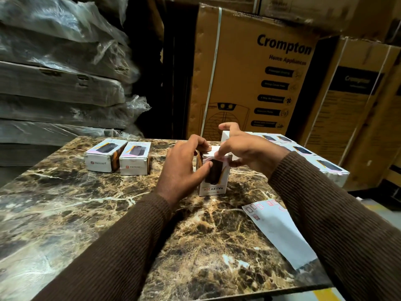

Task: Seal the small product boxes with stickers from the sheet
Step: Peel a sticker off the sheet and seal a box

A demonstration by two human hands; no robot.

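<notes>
A small white product box (214, 179) stands upright on the marble table (86, 213), its print upside down to me. My left hand (182, 166) grips the box's left side, thumb on its front face. At the box's top edge, the fingertips of my right hand (240, 148) press on a small pale sticker. The sticker sheet (280, 231) lies flat at the table's right, partly under my right sleeve, with a few pink stickers at its far end.
Two more product boxes (118, 157) lie side by side at the table's far left. Several others (308, 153) sit in a row at the far right. Large cardboard cartons (249, 79) stand behind the table, and plastic-wrapped stacks (60, 72) fill the left.
</notes>
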